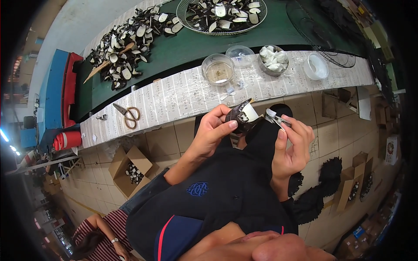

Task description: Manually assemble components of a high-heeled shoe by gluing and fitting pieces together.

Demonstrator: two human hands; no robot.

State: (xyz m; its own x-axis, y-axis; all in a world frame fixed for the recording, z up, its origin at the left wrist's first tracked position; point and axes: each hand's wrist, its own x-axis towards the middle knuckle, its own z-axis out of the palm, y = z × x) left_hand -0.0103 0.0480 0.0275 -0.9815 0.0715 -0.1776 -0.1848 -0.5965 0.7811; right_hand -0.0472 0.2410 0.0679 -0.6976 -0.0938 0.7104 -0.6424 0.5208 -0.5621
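My left hand is closed around a dark, glossy curved piece with a white inner face, which looks like a shoe part. It is held up just in front of the bench edge, with my thumb pressed on its near side. To its right, my right hand pinches a small metal clip. A bit of white material sits at the clip's tip, pointing toward the dark piece. A small gap separates the clip from the piece.
On the paper-covered bench edge stand a clear tub, a metal bowl of white wads, a white tub and scissors. Behind are a heap of similar pieces and a wire basket. A co-worker is lower left.
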